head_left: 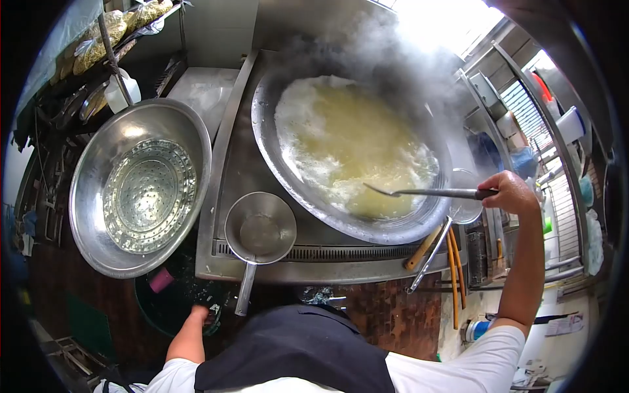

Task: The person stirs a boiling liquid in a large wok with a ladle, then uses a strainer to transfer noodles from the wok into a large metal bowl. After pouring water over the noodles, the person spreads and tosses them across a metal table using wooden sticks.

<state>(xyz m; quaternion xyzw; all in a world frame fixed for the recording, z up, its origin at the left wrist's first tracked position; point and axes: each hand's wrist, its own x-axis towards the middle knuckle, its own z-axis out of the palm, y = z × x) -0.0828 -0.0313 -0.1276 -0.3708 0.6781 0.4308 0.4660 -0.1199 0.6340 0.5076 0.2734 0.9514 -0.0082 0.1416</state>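
My right hand [508,192] is closed around the dark handle of a long-handled metal spatula [426,192]. Its head, seen nearly edge-on, is over the near right part of a large metal wok [268,154]. Cloudy yellowish liquid [357,131] bubbles in the wok, with white foam along its edges and steam rising. Low on the left, my left hand [204,316] is at the rim of a dark green tub [147,308]. Its fingers are partly hidden and too dark to make out. A pink object [161,280] lies in the tub.
A big metal basin [88,216] with a perforated round insert [149,196] stands left of the stove. A metal saucepan [260,229] rests on the stove's front [314,270], handle jutting toward me. Several utensil handles [454,275] hang over the front right edge. Shelves line the right wall.
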